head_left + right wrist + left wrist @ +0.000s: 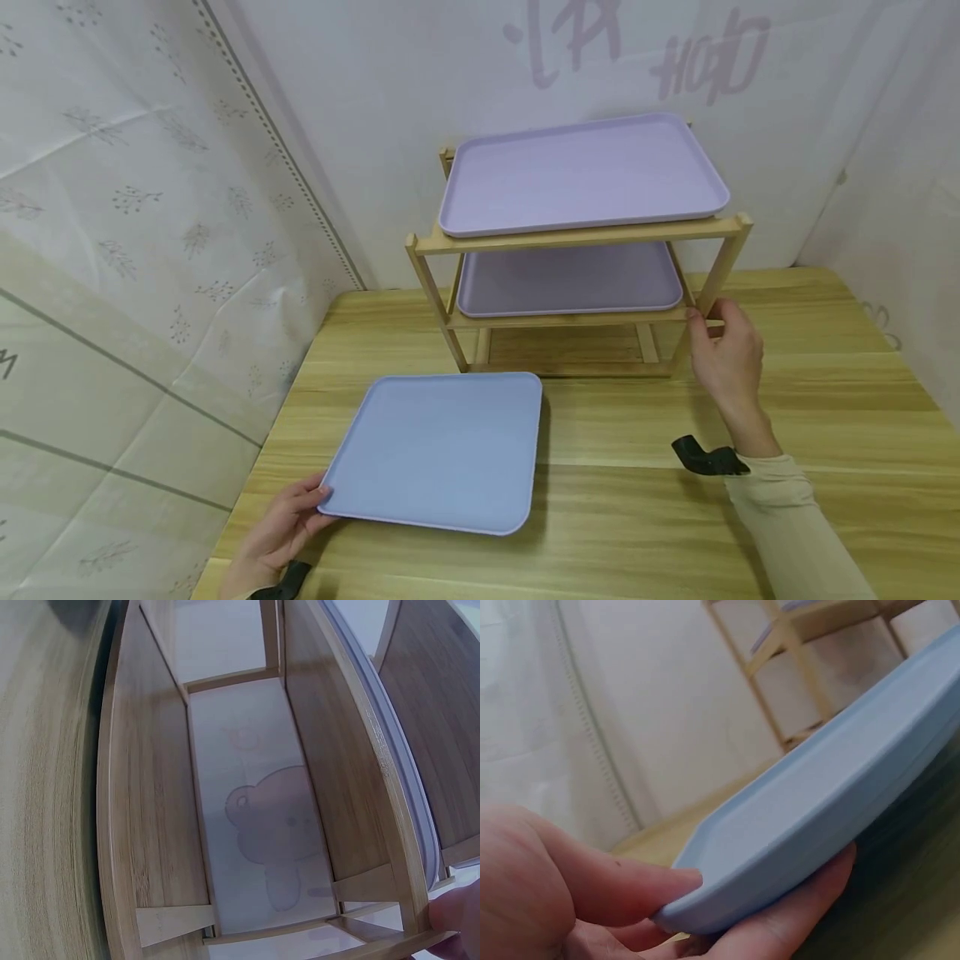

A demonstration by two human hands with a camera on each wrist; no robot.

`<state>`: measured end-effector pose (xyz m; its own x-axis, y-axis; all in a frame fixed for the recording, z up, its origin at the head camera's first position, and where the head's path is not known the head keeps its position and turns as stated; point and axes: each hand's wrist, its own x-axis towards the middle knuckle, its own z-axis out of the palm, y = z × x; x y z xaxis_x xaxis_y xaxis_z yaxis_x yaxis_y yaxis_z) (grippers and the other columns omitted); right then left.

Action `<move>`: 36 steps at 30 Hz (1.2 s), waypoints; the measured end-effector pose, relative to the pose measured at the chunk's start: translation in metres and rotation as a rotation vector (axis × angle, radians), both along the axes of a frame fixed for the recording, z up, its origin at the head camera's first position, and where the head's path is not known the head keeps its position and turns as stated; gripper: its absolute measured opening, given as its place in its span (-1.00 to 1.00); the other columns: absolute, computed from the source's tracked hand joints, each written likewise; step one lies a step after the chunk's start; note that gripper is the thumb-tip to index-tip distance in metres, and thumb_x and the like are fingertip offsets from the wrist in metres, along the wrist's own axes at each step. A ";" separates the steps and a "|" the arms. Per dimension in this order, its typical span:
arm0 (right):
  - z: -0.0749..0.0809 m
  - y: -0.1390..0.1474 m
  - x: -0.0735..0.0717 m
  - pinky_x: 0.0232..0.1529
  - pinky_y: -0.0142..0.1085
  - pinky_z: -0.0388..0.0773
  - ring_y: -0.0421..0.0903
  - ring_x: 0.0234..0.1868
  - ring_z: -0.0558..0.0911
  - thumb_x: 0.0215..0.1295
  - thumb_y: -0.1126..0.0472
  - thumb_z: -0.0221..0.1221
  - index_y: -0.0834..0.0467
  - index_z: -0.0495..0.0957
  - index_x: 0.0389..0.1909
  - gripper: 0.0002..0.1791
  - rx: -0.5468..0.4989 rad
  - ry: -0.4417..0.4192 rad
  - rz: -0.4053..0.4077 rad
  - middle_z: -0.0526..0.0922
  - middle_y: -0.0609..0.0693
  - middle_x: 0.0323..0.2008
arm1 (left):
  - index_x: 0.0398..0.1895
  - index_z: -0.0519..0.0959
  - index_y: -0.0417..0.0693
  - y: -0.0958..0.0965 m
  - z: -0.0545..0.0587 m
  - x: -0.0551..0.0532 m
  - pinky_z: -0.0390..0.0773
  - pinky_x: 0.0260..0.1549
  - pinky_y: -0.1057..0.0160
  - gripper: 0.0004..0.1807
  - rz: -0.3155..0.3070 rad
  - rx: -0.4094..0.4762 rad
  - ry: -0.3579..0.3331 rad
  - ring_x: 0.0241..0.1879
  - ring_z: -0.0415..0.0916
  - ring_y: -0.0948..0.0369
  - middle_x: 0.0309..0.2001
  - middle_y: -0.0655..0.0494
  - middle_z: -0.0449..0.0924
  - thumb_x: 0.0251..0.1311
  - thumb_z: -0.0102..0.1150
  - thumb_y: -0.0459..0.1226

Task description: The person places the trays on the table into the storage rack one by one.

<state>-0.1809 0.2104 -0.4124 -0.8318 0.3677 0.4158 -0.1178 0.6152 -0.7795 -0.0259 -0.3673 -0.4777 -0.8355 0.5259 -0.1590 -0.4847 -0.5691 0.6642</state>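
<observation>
A light blue tray (pixel 438 450) is held by its near left corner in my left hand (pixel 288 521). In the left wrist view, the thumb (pixel 641 889) lies over the rim and the other fingers are underneath, with the tray raised off the table at that end. My right hand (pixel 727 354) grips the front right post of a three-tier wooden rack (pixel 577 239), at middle-shelf height. A lilac tray (pixel 585 175) sits on the rack's top shelf and another purple tray (pixel 570 279) on the middle shelf. The bottom shelf (pixel 157 787) holds nothing.
The rack stands at the back of a wood-grain table (pixel 600 517), close to a pale printed backdrop (pixel 360 108). A patterned curtain (pixel 150 208) hangs along the left side. A black strap (pixel 708 458) is on the right wrist.
</observation>
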 end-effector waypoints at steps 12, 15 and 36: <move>0.001 0.000 0.001 -0.41 -0.59 0.31 -0.66 -0.47 0.31 0.36 0.11 0.07 0.32 0.55 -0.15 -0.68 -0.005 -0.003 -0.001 0.66 0.22 -0.16 | 0.15 0.44 -0.19 0.050 -0.008 -0.004 0.45 0.19 0.17 -0.41 -0.057 0.041 -0.006 0.20 0.47 0.01 0.18 -0.14 0.51 0.38 -0.62 -0.63; 0.001 0.000 0.000 -0.42 -0.60 0.30 -0.66 -0.47 0.31 0.36 0.11 0.07 0.33 0.55 -0.15 -0.68 -0.001 0.001 0.001 0.66 0.23 -0.16 | 0.15 0.42 -0.17 0.065 -0.008 -0.004 0.45 0.19 0.14 -0.44 -0.051 0.030 -0.011 0.21 0.46 0.01 0.18 -0.13 0.50 0.34 -0.56 -0.66; 0.008 0.013 0.000 -0.45 -0.54 0.33 -0.57 -0.46 0.37 0.39 0.04 0.05 0.29 0.52 -0.04 -0.61 0.018 -0.125 0.108 0.65 0.30 -0.17 | 0.29 0.11 -0.27 0.137 -0.011 -0.012 0.41 0.22 0.06 -0.44 -0.118 0.038 0.010 0.26 0.40 0.02 0.25 -0.11 0.42 0.22 -0.36 -0.71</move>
<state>-0.1810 0.2231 -0.4046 -0.9118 0.2663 0.3126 -0.0873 0.6181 -0.7813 -0.0384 -0.2302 -0.4892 -0.7688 0.6263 -0.1289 -0.5431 -0.5331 0.6487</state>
